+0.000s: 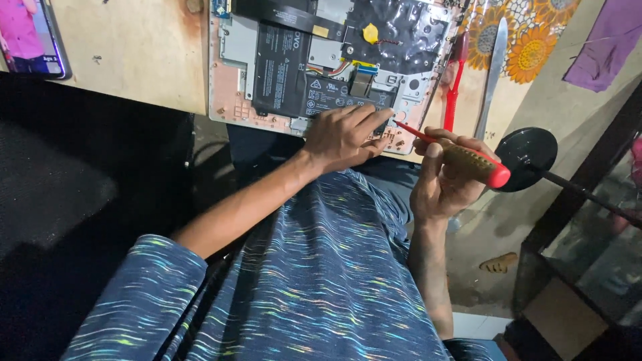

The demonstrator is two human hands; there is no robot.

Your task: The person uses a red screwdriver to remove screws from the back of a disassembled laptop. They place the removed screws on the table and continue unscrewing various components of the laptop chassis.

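Two hands (344,137) (445,180), two red screwdrivers (461,157) (455,87), one opened laptop (334,63), one phone (33,37), one blade (493,67).

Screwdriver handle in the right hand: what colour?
Red, with a brownish textured grip, on the screwdriver; head view, right hand.

Plywood tabletop (127,60), floral cloth (528,40), dim floor (488,234)

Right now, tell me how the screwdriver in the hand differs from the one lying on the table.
The held screwdriver is gripped in the right hand, tip at the opened laptop; the lying screwdriver rests untouched on the table. The held one has a thick red-and-amber handle; the lying one looks slimmer. Both are largely red.
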